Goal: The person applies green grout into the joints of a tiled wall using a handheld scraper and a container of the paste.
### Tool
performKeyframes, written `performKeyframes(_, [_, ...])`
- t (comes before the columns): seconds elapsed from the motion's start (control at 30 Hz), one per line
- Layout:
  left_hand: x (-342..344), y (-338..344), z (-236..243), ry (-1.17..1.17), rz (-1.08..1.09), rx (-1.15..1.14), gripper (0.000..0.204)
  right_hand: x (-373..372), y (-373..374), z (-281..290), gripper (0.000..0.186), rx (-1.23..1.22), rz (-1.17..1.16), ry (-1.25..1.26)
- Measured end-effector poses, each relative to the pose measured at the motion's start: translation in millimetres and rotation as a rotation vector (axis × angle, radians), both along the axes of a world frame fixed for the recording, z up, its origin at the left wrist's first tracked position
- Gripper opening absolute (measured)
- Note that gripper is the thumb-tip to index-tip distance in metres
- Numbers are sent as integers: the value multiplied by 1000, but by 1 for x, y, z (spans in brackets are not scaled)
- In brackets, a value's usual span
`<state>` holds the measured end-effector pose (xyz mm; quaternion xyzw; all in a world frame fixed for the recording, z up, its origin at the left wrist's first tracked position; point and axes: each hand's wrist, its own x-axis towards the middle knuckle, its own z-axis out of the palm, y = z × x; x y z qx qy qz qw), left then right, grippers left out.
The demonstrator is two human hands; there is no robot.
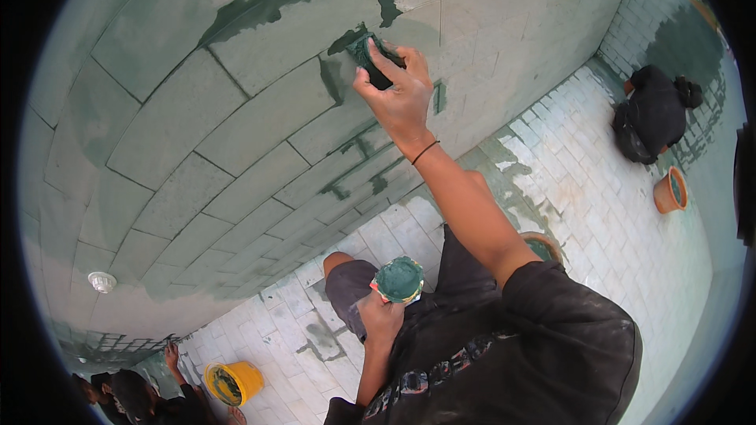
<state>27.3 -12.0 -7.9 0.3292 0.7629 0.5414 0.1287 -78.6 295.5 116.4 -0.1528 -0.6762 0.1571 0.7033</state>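
Note:
My right hand (400, 90) is raised to the tiled wall (260, 138), its fingers closed round a dark, flat spreader (379, 72) smeared with green paste. The spreader presses against the tiles, where wet dark-green paste shows along the joints. Lower down, in front of my lap, my left hand (381, 316) grips a small tub (384, 294) from below. Thick green paste (399, 277) fills it to near the rim.
A bucket (556, 245) stands partly hidden behind my right arm. One co-worker (657, 114) crouches at the far right near an orange bucket (666, 194). Other people (134, 393) are at lower left, beside a yellow bucket (246, 380). White round fittings (102, 282) project from the wall.

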Motion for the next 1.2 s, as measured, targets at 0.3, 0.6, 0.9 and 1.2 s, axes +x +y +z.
performKeyframes(0.3, [0, 0, -6, 24, -22, 0, 24, 7, 6, 16, 42, -30, -2, 26])
performKeyframes(0.6, [-1, 0, -6, 50, -12, 24, 21, 12, 15, 11, 42, -114, 8, 92])
performKeyframes(0.9, [-2, -1, -10, 45, -25, 7, 21, 22, 3, 1, 42, -195, 30, 40])
performKeyframes(1.2, [-4, -8, -10, 26, 0, -20, 23, -17, -40, -2, 43, -25, 121, 83])
